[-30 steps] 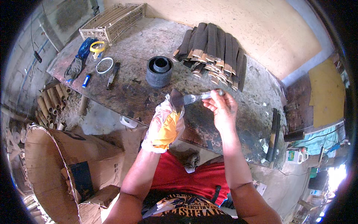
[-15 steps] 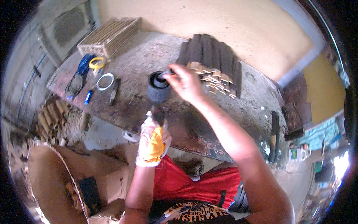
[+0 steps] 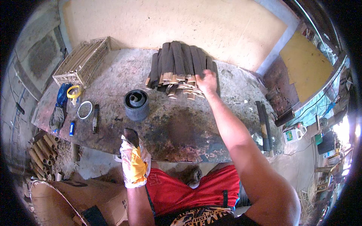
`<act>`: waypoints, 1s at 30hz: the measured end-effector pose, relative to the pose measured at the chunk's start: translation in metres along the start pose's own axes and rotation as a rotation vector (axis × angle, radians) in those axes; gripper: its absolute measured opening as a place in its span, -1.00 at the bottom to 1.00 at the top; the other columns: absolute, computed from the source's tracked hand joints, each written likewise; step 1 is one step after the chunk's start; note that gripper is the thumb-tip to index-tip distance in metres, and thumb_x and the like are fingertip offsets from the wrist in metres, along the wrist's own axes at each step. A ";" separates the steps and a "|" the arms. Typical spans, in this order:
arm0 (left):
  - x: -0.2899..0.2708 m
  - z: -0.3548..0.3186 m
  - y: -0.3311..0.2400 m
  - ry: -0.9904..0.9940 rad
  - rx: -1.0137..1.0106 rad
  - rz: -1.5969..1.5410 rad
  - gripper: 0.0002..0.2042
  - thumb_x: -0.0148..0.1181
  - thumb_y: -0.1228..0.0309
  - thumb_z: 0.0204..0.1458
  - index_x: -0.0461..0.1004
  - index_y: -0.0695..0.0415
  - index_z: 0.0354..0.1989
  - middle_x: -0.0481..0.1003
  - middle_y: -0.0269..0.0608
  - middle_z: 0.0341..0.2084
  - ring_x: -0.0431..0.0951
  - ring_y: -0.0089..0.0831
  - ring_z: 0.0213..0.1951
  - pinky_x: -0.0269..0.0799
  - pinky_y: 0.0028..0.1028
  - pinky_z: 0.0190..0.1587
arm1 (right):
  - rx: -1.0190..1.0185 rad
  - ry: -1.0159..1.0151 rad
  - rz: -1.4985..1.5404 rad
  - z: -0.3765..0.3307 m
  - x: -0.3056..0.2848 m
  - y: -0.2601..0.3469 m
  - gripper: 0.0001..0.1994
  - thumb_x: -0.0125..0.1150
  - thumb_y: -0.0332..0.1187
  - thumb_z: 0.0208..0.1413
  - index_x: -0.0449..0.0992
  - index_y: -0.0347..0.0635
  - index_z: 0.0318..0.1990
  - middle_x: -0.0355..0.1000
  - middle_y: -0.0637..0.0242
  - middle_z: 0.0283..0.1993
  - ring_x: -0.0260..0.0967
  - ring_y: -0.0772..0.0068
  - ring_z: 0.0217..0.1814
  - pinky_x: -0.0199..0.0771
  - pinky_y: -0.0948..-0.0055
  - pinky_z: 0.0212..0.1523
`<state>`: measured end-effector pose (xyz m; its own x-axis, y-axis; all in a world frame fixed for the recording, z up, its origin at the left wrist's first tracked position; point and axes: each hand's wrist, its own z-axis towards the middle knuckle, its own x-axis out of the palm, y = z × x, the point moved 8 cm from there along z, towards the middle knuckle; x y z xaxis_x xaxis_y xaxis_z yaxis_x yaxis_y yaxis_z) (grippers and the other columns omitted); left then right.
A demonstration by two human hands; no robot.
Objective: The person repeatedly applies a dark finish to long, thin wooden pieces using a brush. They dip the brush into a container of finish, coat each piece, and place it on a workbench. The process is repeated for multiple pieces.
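Observation:
My left hand (image 3: 134, 164), in a yellow and white glove, is closed on the handle of a dark-bladed knife (image 3: 131, 137) at the near edge of the workbench (image 3: 177, 128). My right hand (image 3: 207, 81) is stretched far across the bench and rests on the right end of a stack of dark split bamboo slats (image 3: 178, 69); I cannot tell whether its fingers grip a slat. A black cylindrical pot (image 3: 136, 104) stands between the two hands.
A woven bamboo basket (image 3: 81, 62) sits at the bench's far left. Near it lie a yellow tape roll (image 3: 74, 91), a white ring (image 3: 85, 109), a blue marker (image 3: 71, 128) and a dark tool (image 3: 95, 118). Two dark bars (image 3: 264, 126) lie at the right. Bamboo tubes (image 3: 41, 152) are piled below left.
My right hand has left the piece it held in front of me, passed over the black pot and reached the slat stack. My left hand dropped toward the bench edge.

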<state>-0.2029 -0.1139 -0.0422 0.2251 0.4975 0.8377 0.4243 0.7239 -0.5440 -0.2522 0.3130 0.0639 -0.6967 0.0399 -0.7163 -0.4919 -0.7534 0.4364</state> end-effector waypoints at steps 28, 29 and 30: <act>0.046 -0.028 0.076 0.041 -0.326 0.284 -0.67 0.16 0.14 0.24 0.42 0.06 0.04 0.51 -0.25 -0.38 0.47 -0.42 -0.50 0.34 -0.43 -0.52 | 0.787 0.508 1.067 -0.328 -0.226 -0.187 -0.70 0.07 -0.35 0.37 0.46 -0.38 0.12 0.56 0.16 -0.08 0.59 0.33 -0.18 0.62 0.36 -0.19; 0.047 -0.032 0.083 0.065 -0.384 0.206 -0.63 0.22 0.18 0.20 0.40 0.09 0.09 0.51 -0.18 -0.38 0.51 -0.35 -0.47 0.38 -0.37 -0.47 | 0.942 0.507 1.019 -0.353 -0.233 -0.192 -0.70 0.06 -0.34 0.38 0.46 -0.38 0.12 0.56 0.17 -0.09 0.59 0.33 -0.19 0.62 0.36 -0.21; 0.045 -0.034 0.087 0.047 -0.411 0.267 -0.63 0.22 0.17 0.21 0.41 0.06 0.10 0.53 -0.14 -0.33 0.53 -0.27 -0.45 0.41 -0.29 -0.45 | 0.851 0.588 1.097 -0.364 -0.236 -0.179 -0.69 0.08 -0.33 0.37 0.47 -0.39 0.11 0.57 0.19 -0.11 0.57 0.37 -0.23 0.61 0.40 -0.23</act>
<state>-0.1257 -0.0445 -0.0504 0.4087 0.6113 0.6777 0.6548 0.3208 -0.6843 0.1902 0.1998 -0.0435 -0.7084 -0.6906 0.1454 -0.1721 0.3688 0.9134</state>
